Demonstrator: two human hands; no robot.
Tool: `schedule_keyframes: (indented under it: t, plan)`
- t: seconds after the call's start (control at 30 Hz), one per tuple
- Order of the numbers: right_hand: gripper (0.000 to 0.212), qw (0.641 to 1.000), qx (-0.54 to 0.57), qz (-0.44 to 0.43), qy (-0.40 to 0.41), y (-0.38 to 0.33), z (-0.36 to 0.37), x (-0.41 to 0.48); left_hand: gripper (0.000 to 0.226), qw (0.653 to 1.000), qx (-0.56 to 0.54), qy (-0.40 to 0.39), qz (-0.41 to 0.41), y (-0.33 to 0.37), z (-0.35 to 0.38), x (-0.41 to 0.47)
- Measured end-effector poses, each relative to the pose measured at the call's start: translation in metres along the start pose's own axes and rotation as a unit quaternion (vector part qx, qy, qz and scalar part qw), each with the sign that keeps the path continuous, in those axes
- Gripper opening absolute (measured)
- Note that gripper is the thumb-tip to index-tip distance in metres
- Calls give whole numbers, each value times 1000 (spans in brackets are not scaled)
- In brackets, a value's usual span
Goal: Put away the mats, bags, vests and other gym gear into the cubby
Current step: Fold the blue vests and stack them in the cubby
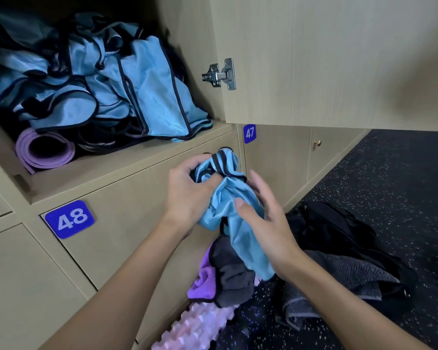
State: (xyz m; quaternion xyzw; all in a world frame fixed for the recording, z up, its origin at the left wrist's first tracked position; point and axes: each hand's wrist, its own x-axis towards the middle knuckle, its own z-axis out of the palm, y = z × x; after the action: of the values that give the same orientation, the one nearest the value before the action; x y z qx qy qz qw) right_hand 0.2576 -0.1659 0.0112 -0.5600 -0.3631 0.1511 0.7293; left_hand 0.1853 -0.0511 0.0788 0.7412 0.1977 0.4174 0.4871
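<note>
vest (229,198), crumpled shiny blue, gripped in left hand (187,198), right hand (271,223) straight-fingered against it

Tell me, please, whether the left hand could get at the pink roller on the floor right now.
Probably not yet: the left hand grips a vest. The roller lies mostly uncovered on the floor below that forearm, so the way looks free once the vest is let go.

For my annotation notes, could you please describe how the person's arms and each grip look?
The left forearm and right forearm are bare to the picture's lower edge; no sleeves show. The left grip and right grip are bare hands: no gloves, rings, watch, wristbands or markings visible.
</note>
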Motion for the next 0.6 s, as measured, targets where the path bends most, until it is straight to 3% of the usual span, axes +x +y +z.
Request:
schedule_keyframes:
  t: [0.1, 0.17, 0.27, 0.37, 0.53, 0.6]
  plan:
    - [85, 983, 126, 134, -10, 11, 2, -4, 23, 998, -22, 38, 41, 0, -1, 2]
    - [79, 947, 256, 188, -47, 15, 6, -3, 27, 995, 15, 26, 93, -4, -3, 2]
    - [72, 913, 362, 165, -87, 7, 12, 6, 38, 979, 122, -32, 157, -14, -2, -1]
    - [68, 930, 345, 111, -61, -5, 22, 12, 39, 970, 144, -101, 170, -16, 2, -8]
    - [80, 960, 268, 73, 24, -12, 29, 20, 41, 966, 89, -216, 112, 3, -6, -12]
    - [68, 968, 237, 68, 36, -17, 32, 31, 46, 960, 92, -244, 103, 13, -13, -6]
